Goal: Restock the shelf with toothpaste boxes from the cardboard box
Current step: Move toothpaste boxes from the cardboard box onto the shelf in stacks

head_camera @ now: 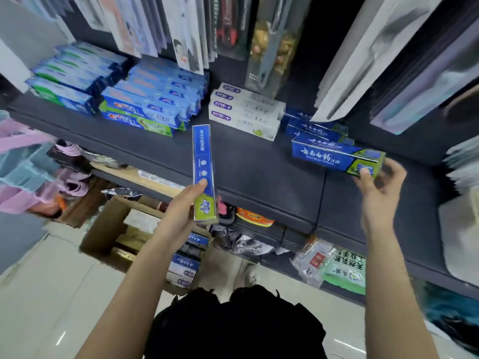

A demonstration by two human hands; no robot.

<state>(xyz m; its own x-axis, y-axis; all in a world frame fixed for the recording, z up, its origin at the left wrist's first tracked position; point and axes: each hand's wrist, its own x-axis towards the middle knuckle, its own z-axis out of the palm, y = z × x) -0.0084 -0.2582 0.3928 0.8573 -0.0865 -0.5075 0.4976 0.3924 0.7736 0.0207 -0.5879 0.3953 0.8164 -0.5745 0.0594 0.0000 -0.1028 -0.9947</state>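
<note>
My left hand (184, 206) grips a blue and green toothpaste box (203, 161), held upright in front of the dark shelf (246, 167). My right hand (381, 182) holds the green end of a second blue toothpaste box (334, 155), which lies lengthwise at the front of a row of matching blue boxes (313, 128) on the shelf. The open cardboard box (108, 224) stands on the floor below my left arm, with more toothpaste boxes (184, 268) inside.
White toothpaste boxes (243, 110) and stacks of blue ones (153, 99) fill the shelf's left and middle. Packaged goods (269, 42) hang above. A lower shelf (337, 229) carries bagged items (334, 265). Pink hangers (28, 161) are at left. Tiled floor (51, 294) lies below.
</note>
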